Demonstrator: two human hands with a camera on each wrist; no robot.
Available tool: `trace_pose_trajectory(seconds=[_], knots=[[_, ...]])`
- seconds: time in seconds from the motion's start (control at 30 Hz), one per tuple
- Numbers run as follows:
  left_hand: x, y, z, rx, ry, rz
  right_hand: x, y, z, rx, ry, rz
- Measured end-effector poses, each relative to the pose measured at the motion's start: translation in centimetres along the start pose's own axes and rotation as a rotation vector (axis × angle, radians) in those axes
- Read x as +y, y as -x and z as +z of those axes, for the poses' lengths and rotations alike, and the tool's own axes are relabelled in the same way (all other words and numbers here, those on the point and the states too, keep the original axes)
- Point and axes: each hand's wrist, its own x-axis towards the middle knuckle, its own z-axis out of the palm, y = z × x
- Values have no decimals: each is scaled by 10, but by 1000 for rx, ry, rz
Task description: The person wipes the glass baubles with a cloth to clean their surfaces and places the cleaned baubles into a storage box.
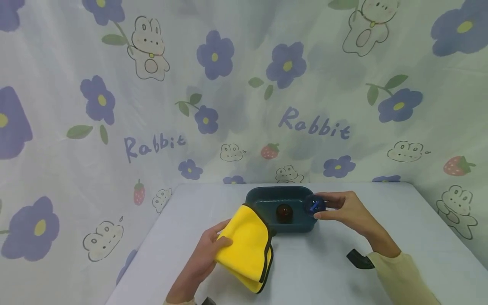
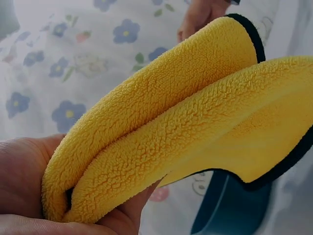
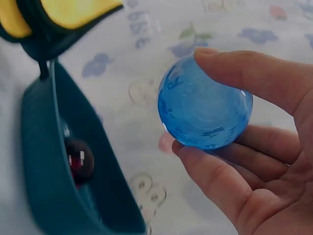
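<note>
A folded yellow cloth point(image 1: 244, 245) with black edging is gripped by my left hand point(image 1: 207, 250), thumb on its near face. Its fluffy folds point(image 2: 146, 127) fill most of the left wrist view. At the right, my right hand point(image 1: 348, 212) pinches a clear blue ball point(image 3: 205, 105) between thumb and fingertips. In the head view this ball overlaps the right end of a dark teal dish point(image 1: 263, 192). Inside the dish lies a dark red ball point(image 1: 284, 213). The cloth's upper corner overlaps the dish's left front side and hides part of it.
The dish stands on a white table point(image 1: 320, 271), toward its far edge. Behind hangs a pale curtain point(image 1: 244, 106) printed with purple flowers and rabbits. A black piece point(image 1: 360, 259) sits by the right sleeve point(image 1: 400, 275).
</note>
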Motion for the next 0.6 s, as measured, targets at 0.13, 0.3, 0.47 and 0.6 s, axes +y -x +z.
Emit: trace_pose_trajectory(seconds=[0.13,0.3,0.47,0.6], knots=[[10,-3,5,-7,1,34,-13,-3,10,-34,-60,-16],[21,-9,14,-3,-23,67,-23,-5,22,-49,-77,-40],[29,-17,25,10,-40,97,-30,-9,35,-69,-105,-47],[33,-24,33,23,-78,131,-35,-10,44,-81,-143,-52]])
